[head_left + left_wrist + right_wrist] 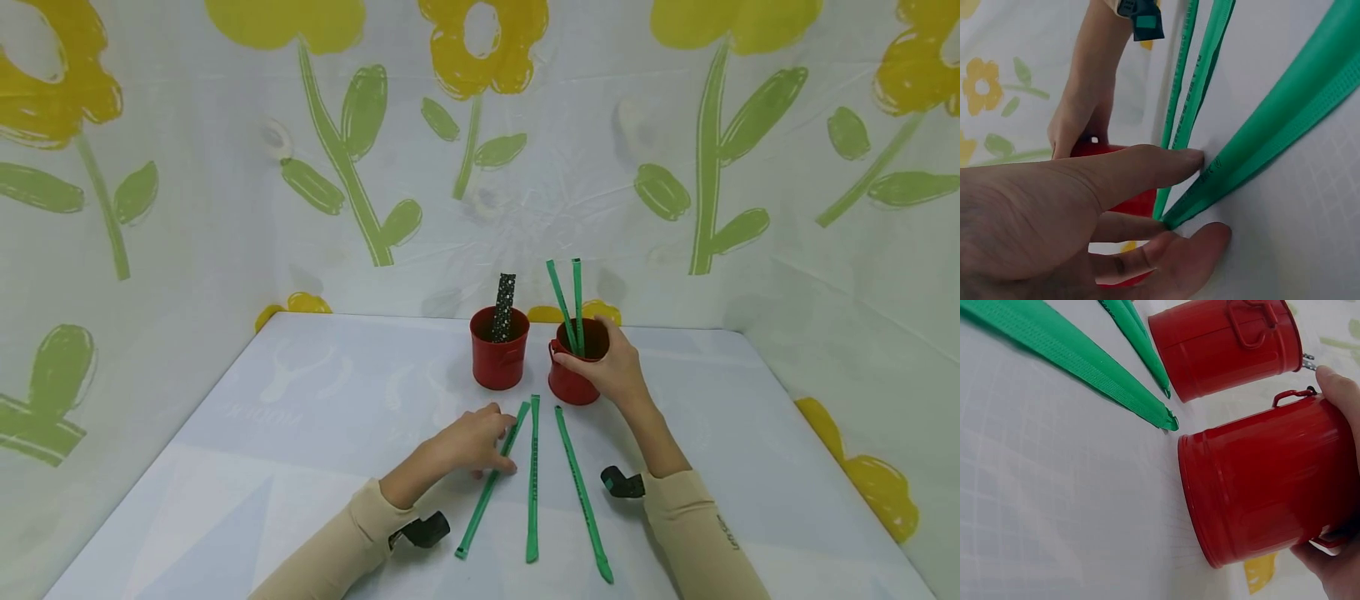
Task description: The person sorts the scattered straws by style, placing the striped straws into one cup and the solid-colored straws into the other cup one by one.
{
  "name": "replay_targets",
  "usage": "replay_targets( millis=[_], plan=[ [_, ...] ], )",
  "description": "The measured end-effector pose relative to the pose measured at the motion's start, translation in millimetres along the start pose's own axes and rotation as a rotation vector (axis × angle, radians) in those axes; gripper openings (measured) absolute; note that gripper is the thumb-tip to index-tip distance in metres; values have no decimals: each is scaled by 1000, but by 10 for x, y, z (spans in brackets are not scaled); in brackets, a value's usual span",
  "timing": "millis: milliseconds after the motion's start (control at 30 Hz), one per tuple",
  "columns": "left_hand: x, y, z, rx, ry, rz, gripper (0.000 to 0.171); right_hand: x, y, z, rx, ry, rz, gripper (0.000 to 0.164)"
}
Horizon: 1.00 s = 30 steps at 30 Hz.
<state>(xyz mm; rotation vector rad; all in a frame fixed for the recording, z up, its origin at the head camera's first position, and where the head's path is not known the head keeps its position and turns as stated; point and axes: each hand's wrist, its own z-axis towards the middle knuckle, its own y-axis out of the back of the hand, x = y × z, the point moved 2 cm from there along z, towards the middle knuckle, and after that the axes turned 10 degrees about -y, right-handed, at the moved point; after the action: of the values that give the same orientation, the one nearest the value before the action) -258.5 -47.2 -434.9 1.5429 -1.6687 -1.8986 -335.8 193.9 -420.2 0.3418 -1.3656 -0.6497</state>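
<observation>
My right hand [618,367] grips the right-hand red bucket [570,387], thumb on the near side of its rim and fingers at the far side. Two thin green wrapped sticks [561,300] stand in that bucket, leaning apart. My left hand [468,442] is over the leftmost of three similar green sticks lying on the table. In the left wrist view, the end of this stick [1266,131] lies between the thumb and the fingers, which are spread apart. The middle stick [533,483] and the right stick [582,492] lie beside it.
Left of the held bucket stands another red bucket [498,367] with a black, white-speckled strip [504,304] in it. A pale table [300,467] carries everything. Flower-printed sheets [570,167] hang behind it and at both sides.
</observation>
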Motion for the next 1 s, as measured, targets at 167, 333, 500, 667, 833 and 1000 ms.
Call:
replay_targets(
  millis=[167, 333, 500, 667, 833, 1000],
  plan=[
    [-42, 14, -36, 29, 30, 1, 65, 3, -6, 5, -5, 7, 0, 95],
    [-84, 27, -68, 71, 47, 20, 65, 6, -6, 10, -3, 4, -3, 96],
    [-108, 26, -93, 106, 53, 26, 63, 4, 5, 4, -1, 3, -2, 96],
    [-124, 17, -116, 124, 47, 30, 61, 3, 9, -6, -5, 9, -7, 96],
    [-126, 5, -126, 130, 40, 11, 61, 3, 3, -2, -6, 13, -7, 95],
    [-129, -3, -125, 132, 34, 15, 60, -1, -5, 1, -7, 19, -8, 95]
  ],
)
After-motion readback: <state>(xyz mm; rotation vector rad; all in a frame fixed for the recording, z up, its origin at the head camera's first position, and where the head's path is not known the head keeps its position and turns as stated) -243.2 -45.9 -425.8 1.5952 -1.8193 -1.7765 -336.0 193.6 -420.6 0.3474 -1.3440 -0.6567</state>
